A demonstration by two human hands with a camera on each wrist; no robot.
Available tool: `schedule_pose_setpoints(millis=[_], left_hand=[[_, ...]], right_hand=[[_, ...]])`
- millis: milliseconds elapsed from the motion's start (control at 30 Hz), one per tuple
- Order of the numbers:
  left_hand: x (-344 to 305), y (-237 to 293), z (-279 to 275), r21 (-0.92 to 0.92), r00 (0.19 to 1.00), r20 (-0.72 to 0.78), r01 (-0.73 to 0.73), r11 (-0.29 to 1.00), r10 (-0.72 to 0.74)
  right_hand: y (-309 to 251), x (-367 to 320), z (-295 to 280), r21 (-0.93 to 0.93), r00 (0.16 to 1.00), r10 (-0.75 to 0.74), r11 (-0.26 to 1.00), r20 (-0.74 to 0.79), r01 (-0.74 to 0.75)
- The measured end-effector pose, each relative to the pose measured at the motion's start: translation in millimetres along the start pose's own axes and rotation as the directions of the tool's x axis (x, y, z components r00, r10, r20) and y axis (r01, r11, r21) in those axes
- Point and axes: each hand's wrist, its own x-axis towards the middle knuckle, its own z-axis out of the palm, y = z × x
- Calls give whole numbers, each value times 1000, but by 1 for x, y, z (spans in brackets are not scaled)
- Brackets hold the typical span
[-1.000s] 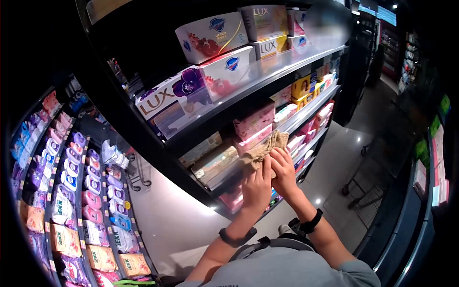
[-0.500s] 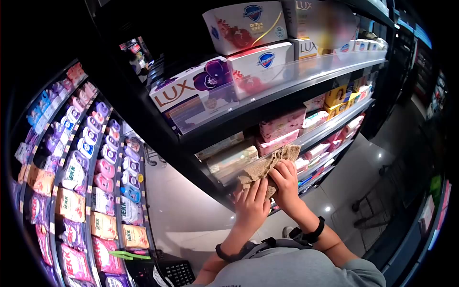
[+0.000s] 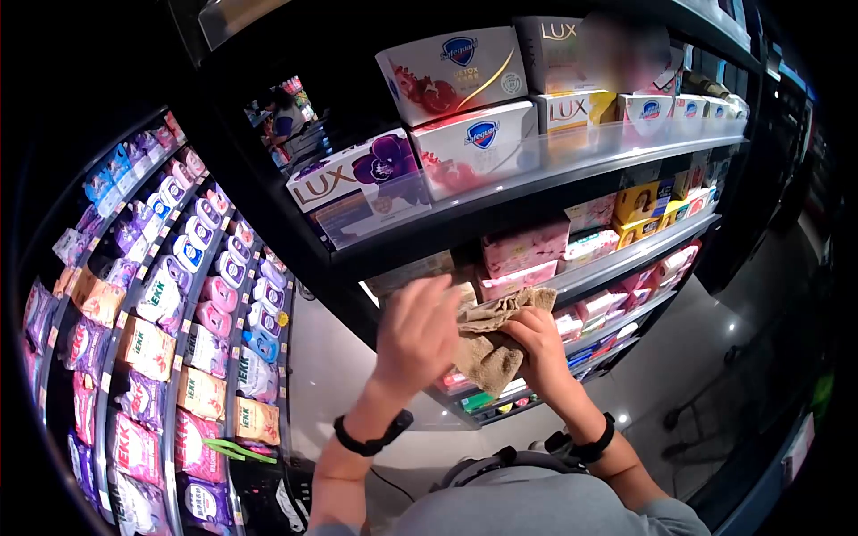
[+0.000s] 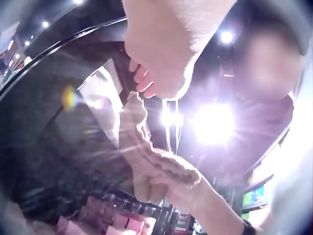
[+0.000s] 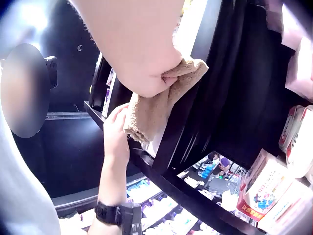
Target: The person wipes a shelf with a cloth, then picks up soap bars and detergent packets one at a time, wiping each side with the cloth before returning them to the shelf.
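Observation:
A tan cloth [image 3: 490, 359] with a rough, towel-like weave hangs in loose folds in front of the soap shelves. My right hand [image 3: 539, 344] pinches its right side between thumb and fingers. In the right wrist view, the cloth [image 5: 149, 115] drapes down beneath that hand. My left hand [image 3: 416, 335] is raised just left of the cloth, blurred, with its fingers loosely extended. The left wrist view has the left hand's fingers [image 4: 142, 81] right by the upper end of the folded cloth [image 4: 139, 142].
A shelf lip [image 3: 536, 165] with a clear guard runs above the hands, bearing a Safeguard box [image 3: 474, 147] and a LUX box [image 3: 357, 183]. Pink boxes [image 3: 527, 250] stand on the lower shelf. Wipes and bottles fill the left rack [image 3: 170, 357]. A cart [image 3: 706, 402] stands at right.
My left hand has come off the cloth and shifted left and up. The cloth, bunched under both hands before, now hangs lower from my right hand. The view has turned slightly.

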Motion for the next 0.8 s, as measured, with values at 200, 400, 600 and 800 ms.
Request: schedule_pose_setpoints(millis=[200,400,600,800], left_hand=[[33,-14,6,388,933,220,184,903,-284],[30,-16,0,214,914,236,283,935,-330],[37,15,-10,294,804,332,409,864,-493],[15,24,-12,284,999,0,44,958,-46]], right_hand=[[-1,-1,-2,-18,998,22,1000,51,-21],[3,1,-1,61,1000,8,998,10,-8],[8,-3,-5,451,984,80,892,-159,0],[-7,-7,-38,614,953,-9,763,-302,201]])
